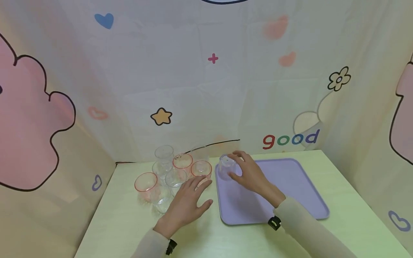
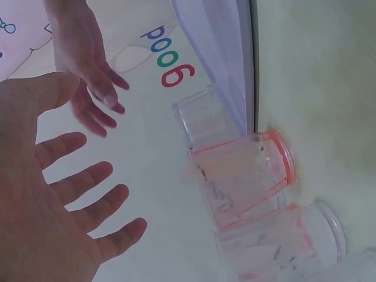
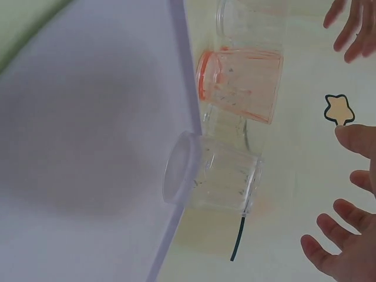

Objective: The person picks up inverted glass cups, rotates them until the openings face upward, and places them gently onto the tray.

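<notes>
A clear cup (image 1: pixel 227 167) stands mouth-down on the purple tray (image 1: pixel 258 215), at its far left corner. My right hand (image 1: pixel 251 173) is beside and above this cup, thumb and fingers spread. In the right wrist view a gap shows between those fingers (image 3: pixel 343 220) and the cup (image 3: pixel 226 179). My left hand (image 1: pixel 185 204) hovers near the group of cups left of the tray, its fingers apart and holding nothing. Nearest to it are a red-rimmed cup (image 1: pixel 201 167) and a clear cup (image 1: pixel 176 178), both mouth-up.
More cups crowd the table's left half: a red-rimmed cup (image 1: pixel 146 184) at the outer left, another red-rimmed one (image 1: pixel 182 161) farther back, and several clear cups, including one (image 1: pixel 164 153) at the back. A printed curtain (image 1: pixel 193 89) hangs behind the table (image 1: pixel 119 229).
</notes>
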`<move>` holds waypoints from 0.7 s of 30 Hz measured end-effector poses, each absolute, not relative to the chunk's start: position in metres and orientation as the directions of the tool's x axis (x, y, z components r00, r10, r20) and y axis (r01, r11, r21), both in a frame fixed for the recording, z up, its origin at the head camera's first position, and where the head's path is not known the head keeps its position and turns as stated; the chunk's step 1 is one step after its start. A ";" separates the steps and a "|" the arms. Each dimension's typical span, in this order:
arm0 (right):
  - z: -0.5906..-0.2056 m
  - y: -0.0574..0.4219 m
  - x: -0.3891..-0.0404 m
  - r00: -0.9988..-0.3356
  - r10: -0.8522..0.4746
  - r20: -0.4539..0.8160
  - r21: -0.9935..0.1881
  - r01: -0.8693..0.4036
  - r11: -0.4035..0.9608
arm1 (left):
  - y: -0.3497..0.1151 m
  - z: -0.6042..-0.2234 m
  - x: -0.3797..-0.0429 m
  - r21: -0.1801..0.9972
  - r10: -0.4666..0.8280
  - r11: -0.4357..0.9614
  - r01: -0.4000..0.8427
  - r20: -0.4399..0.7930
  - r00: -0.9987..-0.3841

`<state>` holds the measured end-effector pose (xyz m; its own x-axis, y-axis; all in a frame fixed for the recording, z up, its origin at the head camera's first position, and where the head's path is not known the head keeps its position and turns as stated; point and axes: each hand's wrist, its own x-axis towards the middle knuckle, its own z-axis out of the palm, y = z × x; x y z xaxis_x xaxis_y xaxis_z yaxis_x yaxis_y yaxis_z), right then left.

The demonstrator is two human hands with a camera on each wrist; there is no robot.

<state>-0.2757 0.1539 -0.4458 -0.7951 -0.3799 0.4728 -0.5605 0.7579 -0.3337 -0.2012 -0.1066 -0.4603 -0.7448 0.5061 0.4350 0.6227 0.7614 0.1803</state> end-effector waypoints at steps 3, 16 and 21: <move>-0.447 0.158 -0.268 -0.783 -0.390 0.485 -0.302 -0.569 0.765 | -0.111 -0.458 -0.202 0.188 0.491 0.765 0.616 0.448 -0.747; -0.452 0.168 -0.240 -0.749 -0.445 0.490 -0.229 -0.604 0.763 | -0.136 -0.456 -0.204 0.180 0.453 0.806 0.564 0.424 -0.784; -0.456 0.170 -0.231 -0.714 -0.475 0.514 -0.185 -0.633 0.752 | -0.145 -0.457 -0.202 0.161 0.439 0.825 0.541 0.420 -0.794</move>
<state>-0.2314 0.1702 -0.4561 -0.7145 -0.4750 0.5137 -0.6330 0.7517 -0.1853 -0.2018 -0.1446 -0.4574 -0.7941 0.4390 0.4203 0.5413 0.8253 0.1609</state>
